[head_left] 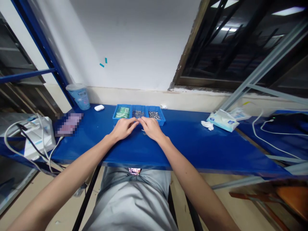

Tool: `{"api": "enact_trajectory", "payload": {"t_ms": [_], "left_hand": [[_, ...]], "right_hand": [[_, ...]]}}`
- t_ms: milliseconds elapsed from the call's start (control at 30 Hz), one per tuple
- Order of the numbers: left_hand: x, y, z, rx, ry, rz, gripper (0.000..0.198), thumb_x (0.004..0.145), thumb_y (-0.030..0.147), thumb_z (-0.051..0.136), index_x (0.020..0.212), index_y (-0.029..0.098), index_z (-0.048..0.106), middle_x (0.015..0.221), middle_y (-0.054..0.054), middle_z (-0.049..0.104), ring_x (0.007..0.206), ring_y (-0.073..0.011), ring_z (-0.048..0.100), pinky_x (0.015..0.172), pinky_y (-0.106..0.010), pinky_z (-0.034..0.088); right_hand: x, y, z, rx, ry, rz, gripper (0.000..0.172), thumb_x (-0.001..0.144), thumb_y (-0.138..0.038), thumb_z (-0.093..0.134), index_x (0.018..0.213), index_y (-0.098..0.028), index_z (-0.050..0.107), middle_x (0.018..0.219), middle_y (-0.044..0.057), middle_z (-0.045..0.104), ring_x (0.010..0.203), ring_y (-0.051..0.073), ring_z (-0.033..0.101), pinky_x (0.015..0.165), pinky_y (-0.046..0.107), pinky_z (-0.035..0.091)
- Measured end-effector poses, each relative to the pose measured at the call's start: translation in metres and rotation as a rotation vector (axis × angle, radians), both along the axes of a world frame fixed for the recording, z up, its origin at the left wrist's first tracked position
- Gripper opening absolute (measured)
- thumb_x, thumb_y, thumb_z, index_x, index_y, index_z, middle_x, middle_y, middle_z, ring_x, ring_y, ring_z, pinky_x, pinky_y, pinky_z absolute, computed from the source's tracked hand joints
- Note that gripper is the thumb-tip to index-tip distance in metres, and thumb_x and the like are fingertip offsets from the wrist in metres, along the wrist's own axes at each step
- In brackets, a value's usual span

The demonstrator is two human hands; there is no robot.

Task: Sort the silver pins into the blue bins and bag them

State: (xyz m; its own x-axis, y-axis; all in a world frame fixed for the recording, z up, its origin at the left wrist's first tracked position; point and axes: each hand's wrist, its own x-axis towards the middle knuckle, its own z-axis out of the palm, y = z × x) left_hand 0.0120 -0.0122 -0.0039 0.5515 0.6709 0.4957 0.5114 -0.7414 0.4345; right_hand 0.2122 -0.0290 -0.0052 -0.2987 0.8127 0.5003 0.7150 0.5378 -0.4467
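Note:
My left hand (124, 128) and my right hand (151, 128) meet at the fingertips, just in front of three joined blue bins. Both sets of fingers are closed in a pinch; whatever is between them is too small to make out. The left bin (115, 121) has small green-and-white packets (123, 112) in it. Thin metal screws (138, 114) lie in the middle bin, partly behind my fingers. In the right bin (163, 122) are short metal pieces (154, 115). A few loose metal pieces (143, 131) rest on the table below my fingertips.
The blue table (192, 147) runs along a white wall. At its left are a cup (81, 98), a white case (99, 107), a blurred pink item (69, 124) and a power strip (39, 138) with cables. Crumpled tissue (207, 125) and a tissue pack (223, 120) lie right.

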Motion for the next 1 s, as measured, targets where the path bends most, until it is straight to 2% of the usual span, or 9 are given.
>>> {"api": "enact_trajectory", "payload": {"t_ms": [167,433,700,833,933,1000], "left_hand": [[-0.002,0.003,0.001,-0.017,-0.05,0.009,0.032,0.105,0.039,0.048,0.097,0.017,0.07,0.063,0.002,0.058,0.056,-0.0131,0.049,0.061,-0.025,0.034],[-0.006,0.006,0.003,0.026,-0.088,0.006,0.032,0.104,0.038,0.05,0.094,0.016,0.07,0.075,-0.001,0.065,0.063,-0.0139,0.053,0.065,-0.026,0.037],[-0.004,0.004,0.005,0.042,-0.107,0.016,0.032,0.105,0.039,0.05,0.094,0.017,0.07,0.075,-0.001,0.065,0.063,-0.0137,0.051,0.065,-0.027,0.037],[-0.004,0.005,0.003,0.016,-0.129,0.052,0.032,0.104,0.038,0.05,0.09,0.017,0.07,0.068,0.001,0.061,0.059,-0.0135,0.049,0.063,-0.027,0.036],[0.0,0.006,-0.002,-0.067,-0.032,0.061,0.03,0.103,0.038,0.051,0.092,0.018,0.072,0.059,0.002,0.057,0.054,-0.0141,0.05,0.06,-0.027,0.034],[0.006,0.006,-0.005,-0.102,0.088,0.047,0.028,0.103,0.038,0.052,0.098,0.021,0.074,0.058,0.003,0.058,0.055,-0.0152,0.053,0.06,-0.027,0.034]], "right_hand": [[0.0,-0.001,0.003,0.045,0.07,0.1,0.024,0.106,-0.024,0.044,0.088,-0.022,0.061,0.092,0.004,0.069,0.083,0.019,0.061,0.076,0.028,0.04],[0.004,0.0,0.005,0.168,0.115,0.097,0.015,0.1,-0.017,0.054,0.088,-0.022,0.062,0.096,0.005,0.068,0.09,0.02,0.065,0.08,0.029,0.045],[0.01,-0.002,0.011,0.197,0.041,0.039,0.018,0.104,-0.024,0.052,0.093,-0.023,0.066,0.097,0.005,0.071,0.088,0.02,0.068,0.08,0.03,0.048],[0.021,-0.002,0.015,0.324,0.077,-0.091,0.021,0.105,-0.024,0.05,0.092,-0.023,0.067,0.098,0.006,0.071,0.09,0.02,0.069,0.078,0.029,0.049],[0.032,-0.001,0.016,0.457,0.198,-0.307,0.025,0.105,-0.03,0.048,0.09,-0.022,0.067,0.096,0.008,0.07,0.086,0.02,0.067,0.075,0.03,0.049],[0.038,0.0,0.017,0.473,0.24,-0.456,0.027,0.105,-0.034,0.048,0.092,-0.021,0.068,0.097,0.009,0.07,0.083,0.02,0.067,0.075,0.031,0.048]]}}
